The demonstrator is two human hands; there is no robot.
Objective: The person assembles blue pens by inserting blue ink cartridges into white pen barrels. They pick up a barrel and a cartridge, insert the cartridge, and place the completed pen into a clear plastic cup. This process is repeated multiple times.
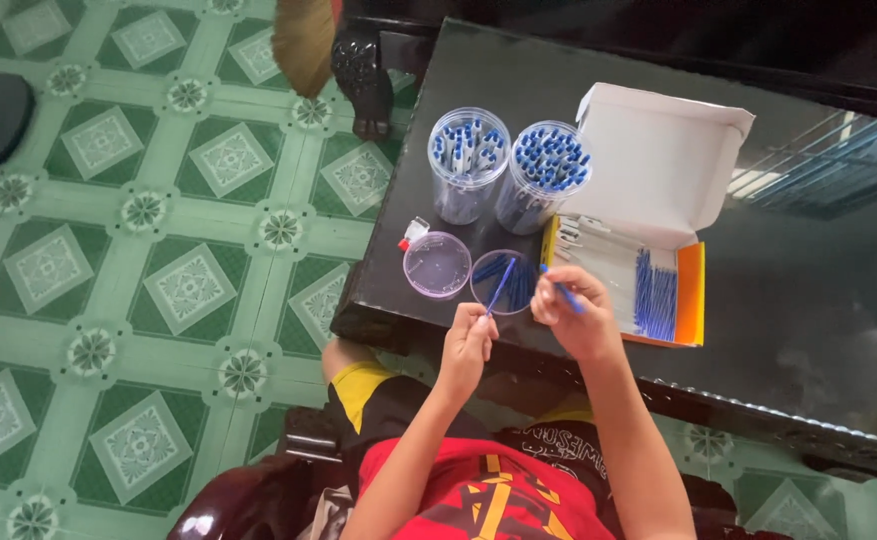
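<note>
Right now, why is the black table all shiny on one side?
In the head view, the dark table mirrors bright window light at its right; the open box looks washed out; left hand and right hand stay sharp, evenly lit.

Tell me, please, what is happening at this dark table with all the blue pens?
A person seated at the dark table holds a thin blue pen part in each hand: the left hand pinches one blue piece, the right hand another. Before them lie two shallow clear lids, one with blue parts in it. Behind stand two clear jars of pens, and an open cardboard box holds more blue refills.
</note>
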